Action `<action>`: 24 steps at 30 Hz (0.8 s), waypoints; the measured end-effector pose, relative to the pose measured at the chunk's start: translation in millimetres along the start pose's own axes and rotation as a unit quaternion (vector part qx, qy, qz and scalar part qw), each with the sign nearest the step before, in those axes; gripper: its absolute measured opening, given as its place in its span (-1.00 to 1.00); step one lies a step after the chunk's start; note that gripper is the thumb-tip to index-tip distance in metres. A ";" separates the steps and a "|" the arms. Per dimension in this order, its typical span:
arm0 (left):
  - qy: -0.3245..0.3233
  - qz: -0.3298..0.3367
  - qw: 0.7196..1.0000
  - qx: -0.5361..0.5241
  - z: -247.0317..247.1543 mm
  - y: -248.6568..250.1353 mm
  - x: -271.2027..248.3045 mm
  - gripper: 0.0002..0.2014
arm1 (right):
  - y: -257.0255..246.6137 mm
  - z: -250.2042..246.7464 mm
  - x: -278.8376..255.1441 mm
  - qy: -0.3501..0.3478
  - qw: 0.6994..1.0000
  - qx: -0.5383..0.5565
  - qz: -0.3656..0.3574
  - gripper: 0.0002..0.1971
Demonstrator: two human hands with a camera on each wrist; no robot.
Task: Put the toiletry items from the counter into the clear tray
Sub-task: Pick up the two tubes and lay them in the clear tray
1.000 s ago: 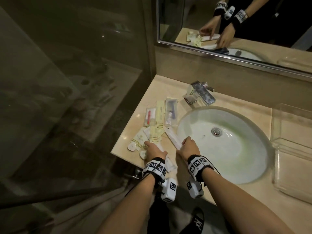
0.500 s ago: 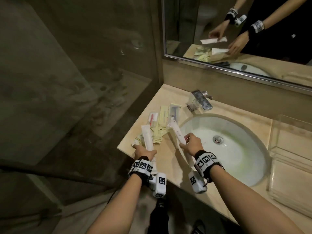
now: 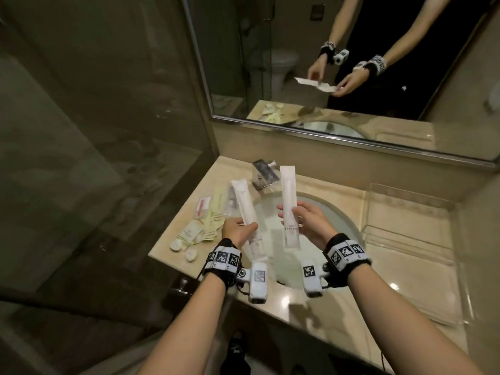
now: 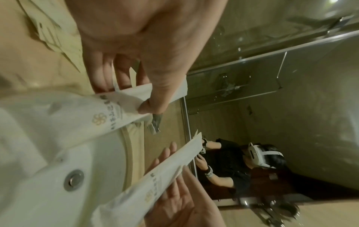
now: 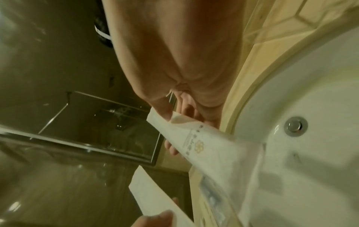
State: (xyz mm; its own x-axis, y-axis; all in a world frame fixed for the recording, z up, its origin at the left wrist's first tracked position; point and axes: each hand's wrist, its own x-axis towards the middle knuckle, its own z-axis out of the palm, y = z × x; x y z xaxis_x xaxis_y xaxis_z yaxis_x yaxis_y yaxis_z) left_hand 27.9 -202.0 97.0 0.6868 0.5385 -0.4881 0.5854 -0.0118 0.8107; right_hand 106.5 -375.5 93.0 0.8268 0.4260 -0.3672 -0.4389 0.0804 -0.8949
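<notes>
Each hand holds one long white sachet upright above the sink. My left hand (image 3: 247,226) pinches the left sachet (image 3: 244,209) between thumb and fingers, seen close in the left wrist view as the left sachet (image 4: 81,112). My right hand (image 3: 291,215) grips the right sachet (image 3: 288,196), which the right wrist view shows with a gold logo as the right sachet (image 5: 196,142). The clear tray (image 3: 411,250) lies on the counter right of the basin, well apart from both hands. Several more toiletry packets (image 3: 213,212) lie on the counter's left part.
The white sink basin (image 3: 322,212) sits under the hands, with a chrome faucet (image 3: 263,174) behind it. A mirror (image 3: 351,63) covers the wall above. Glass shower panels stand to the left. Small round soaps (image 3: 178,244) lie near the counter's front left edge.
Both hands have picked the two long sachets up off the counter and raised them over the basin, the right one moving rightward.
</notes>
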 end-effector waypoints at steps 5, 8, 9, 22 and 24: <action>-0.096 0.021 0.993 -0.065 61.5 22.8 -22.2 -0.66 | -14.2 -56.8 -24.6 0.046 0.999 -0.007 -0.013 -0.77; -0.136 0.037 0.987 -0.075 93.2 31.2 -25.0 -0.67 | -19.0 -92.4 -31.8 0.096 0.995 -0.022 -0.012 -0.72; -0.149 0.042 0.985 -0.072 103.8 32.0 -23.7 -0.68 | -20.1 -105.1 -33.5 0.113 0.993 -0.030 -0.011 -0.71; -0.272 0.033 0.960 -0.059 220.9 44.8 2.3 -0.52 | -13.9 -239.8 -54.6 0.293 0.903 -0.312 0.030 -0.79; -0.273 0.025 0.960 -0.057 231.9 42.7 1.3 -0.58 | -3.9 -255.3 -60.0 0.281 0.875 -0.390 0.056 -0.77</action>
State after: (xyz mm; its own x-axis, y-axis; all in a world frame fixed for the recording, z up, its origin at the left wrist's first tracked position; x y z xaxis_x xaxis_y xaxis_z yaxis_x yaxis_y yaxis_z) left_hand 153.7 -397.1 56.0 0.8551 0.0175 -0.5182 0.5153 0.0834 0.8530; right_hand 148.4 -631.4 53.8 0.9329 -0.1353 -0.3337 -0.3350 -0.6662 -0.6664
